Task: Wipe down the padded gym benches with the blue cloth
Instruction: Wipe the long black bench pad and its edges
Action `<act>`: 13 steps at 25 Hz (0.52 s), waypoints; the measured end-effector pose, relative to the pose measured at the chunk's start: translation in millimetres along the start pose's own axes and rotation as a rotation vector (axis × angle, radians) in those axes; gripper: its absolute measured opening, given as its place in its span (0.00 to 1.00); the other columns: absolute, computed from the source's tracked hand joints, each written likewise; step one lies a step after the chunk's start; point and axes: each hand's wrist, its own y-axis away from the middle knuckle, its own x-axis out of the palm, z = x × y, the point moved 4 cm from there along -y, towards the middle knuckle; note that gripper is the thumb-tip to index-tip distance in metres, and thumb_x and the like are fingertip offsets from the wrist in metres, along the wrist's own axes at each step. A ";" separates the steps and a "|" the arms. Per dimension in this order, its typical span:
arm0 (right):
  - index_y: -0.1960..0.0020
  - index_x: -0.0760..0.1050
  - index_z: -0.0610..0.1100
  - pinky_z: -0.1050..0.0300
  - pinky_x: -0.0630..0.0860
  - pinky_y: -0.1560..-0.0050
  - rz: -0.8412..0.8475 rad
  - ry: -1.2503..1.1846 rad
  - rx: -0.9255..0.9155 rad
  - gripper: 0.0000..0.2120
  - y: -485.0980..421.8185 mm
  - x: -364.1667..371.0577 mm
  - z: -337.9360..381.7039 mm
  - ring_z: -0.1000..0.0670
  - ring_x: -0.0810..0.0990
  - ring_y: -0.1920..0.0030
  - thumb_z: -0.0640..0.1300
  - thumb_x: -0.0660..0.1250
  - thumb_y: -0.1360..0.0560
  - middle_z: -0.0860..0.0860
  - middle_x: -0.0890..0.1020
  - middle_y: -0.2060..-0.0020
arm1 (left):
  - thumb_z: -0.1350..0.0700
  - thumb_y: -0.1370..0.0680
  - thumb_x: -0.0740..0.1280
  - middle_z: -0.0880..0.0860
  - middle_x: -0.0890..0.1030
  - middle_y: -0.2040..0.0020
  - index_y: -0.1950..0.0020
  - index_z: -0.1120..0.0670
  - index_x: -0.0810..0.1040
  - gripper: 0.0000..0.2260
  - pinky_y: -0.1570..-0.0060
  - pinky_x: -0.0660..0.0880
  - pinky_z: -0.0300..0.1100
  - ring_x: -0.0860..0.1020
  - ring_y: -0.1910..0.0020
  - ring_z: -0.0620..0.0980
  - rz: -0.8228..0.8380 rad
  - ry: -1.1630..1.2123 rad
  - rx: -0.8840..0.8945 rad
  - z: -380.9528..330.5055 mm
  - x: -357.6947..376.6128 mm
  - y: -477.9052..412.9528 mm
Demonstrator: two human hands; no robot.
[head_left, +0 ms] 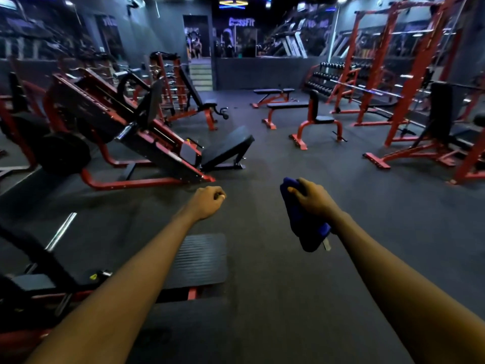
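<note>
My right hand (313,197) grips a folded blue cloth (301,227), which hangs down below my fist over the dark floor. My left hand (208,200) is held out in front with its fingers curled into a fist and nothing in it. Padded benches stand further off: a black seat with an upright back on a red frame (319,119), two flat benches (287,105) (273,91) behind it, and an inclined bench (195,97) to the left. Both hands are well short of every bench.
A red leg press machine (126,127) with a black angled pad (227,147) fills the left. A ridged black foot plate (199,258) lies near my left forearm. Red racks (414,82) and a dumbbell rack (325,74) line the right. Dark rubber floor (288,158) stretches ahead.
</note>
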 end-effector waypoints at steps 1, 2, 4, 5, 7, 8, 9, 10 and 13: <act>0.39 0.74 0.47 0.52 0.70 0.52 0.009 0.003 0.000 0.13 -20.1 1.2 -11.0 0.45 0.78 0.51 0.55 0.61 0.17 0.48 0.80 0.49 | 0.56 0.22 0.66 0.52 0.86 0.50 0.49 0.51 0.84 0.07 0.46 0.77 0.45 0.83 0.50 0.52 0.006 -0.004 -0.003 3.7 7.8 -21.5; 0.40 0.73 0.47 0.52 0.70 0.52 0.019 0.004 0.001 0.13 -41.4 2.2 -22.1 0.46 0.77 0.52 0.55 0.61 0.17 0.50 0.79 0.50 | 0.56 0.22 0.66 0.52 0.86 0.51 0.49 0.50 0.84 0.07 0.46 0.78 0.46 0.83 0.51 0.52 0.018 -0.008 -0.012 6.2 15.7 -42.4; 0.42 0.73 0.49 0.52 0.69 0.53 0.023 -0.003 -0.011 0.10 -87.6 2.3 -43.5 0.47 0.77 0.53 0.55 0.61 0.17 0.51 0.78 0.51 | 0.55 0.22 0.66 0.52 0.85 0.51 0.49 0.50 0.84 0.07 0.45 0.78 0.47 0.82 0.51 0.53 0.041 -0.014 -0.028 9.8 32.9 -86.8; 0.44 0.72 0.50 0.52 0.69 0.53 0.019 -0.008 -0.025 0.09 -108.2 2.0 -53.0 0.47 0.77 0.54 0.54 0.61 0.17 0.52 0.78 0.52 | 0.55 0.22 0.65 0.52 0.85 0.50 0.49 0.49 0.84 0.08 0.45 0.78 0.47 0.82 0.50 0.53 0.042 -0.010 -0.029 12.2 40.7 -107.7; 0.46 0.71 0.50 0.53 0.68 0.54 0.023 -0.019 -0.035 0.08 -151.5 1.1 -75.6 0.47 0.77 0.54 0.54 0.61 0.17 0.51 0.78 0.53 | 0.55 0.22 0.65 0.52 0.85 0.49 0.49 0.49 0.84 0.08 0.43 0.78 0.47 0.82 0.48 0.53 0.048 -0.003 -0.040 15.1 58.5 -152.7; 0.46 0.72 0.49 0.53 0.68 0.54 0.030 -0.021 -0.031 0.09 -175.3 -0.2 -88.6 0.47 0.77 0.54 0.54 0.61 0.17 0.51 0.78 0.53 | 0.55 0.22 0.65 0.52 0.85 0.48 0.49 0.49 0.84 0.08 0.43 0.77 0.47 0.82 0.47 0.53 0.060 -0.011 -0.052 14.1 67.6 -177.7; 0.44 0.73 0.48 0.53 0.69 0.54 0.039 -0.017 -0.023 0.10 -199.2 -1.8 -101.6 0.47 0.77 0.54 0.54 0.61 0.17 0.50 0.79 0.52 | 0.55 0.22 0.65 0.52 0.85 0.48 0.49 0.49 0.84 0.08 0.43 0.77 0.46 0.82 0.47 0.53 0.067 -0.013 -0.063 12.8 75.7 -203.5; 0.42 0.73 0.47 0.53 0.70 0.54 0.049 -0.010 -0.016 0.12 -222.9 -3.7 -114.7 0.47 0.78 0.54 0.54 0.61 0.17 0.50 0.79 0.51 | 0.55 0.22 0.65 0.52 0.85 0.48 0.48 0.50 0.84 0.08 0.42 0.77 0.46 0.82 0.47 0.53 0.061 -0.003 -0.074 11.3 83.6 -229.2; 0.38 0.74 0.46 0.52 0.71 0.51 0.060 -0.004 -0.010 0.14 -290.6 -13.3 -146.1 0.47 0.78 0.51 0.54 0.61 0.17 0.51 0.78 0.50 | 0.56 0.21 0.65 0.53 0.85 0.47 0.47 0.51 0.84 0.08 0.43 0.77 0.46 0.82 0.46 0.54 0.029 0.024 -0.082 3.9 103.2 -297.4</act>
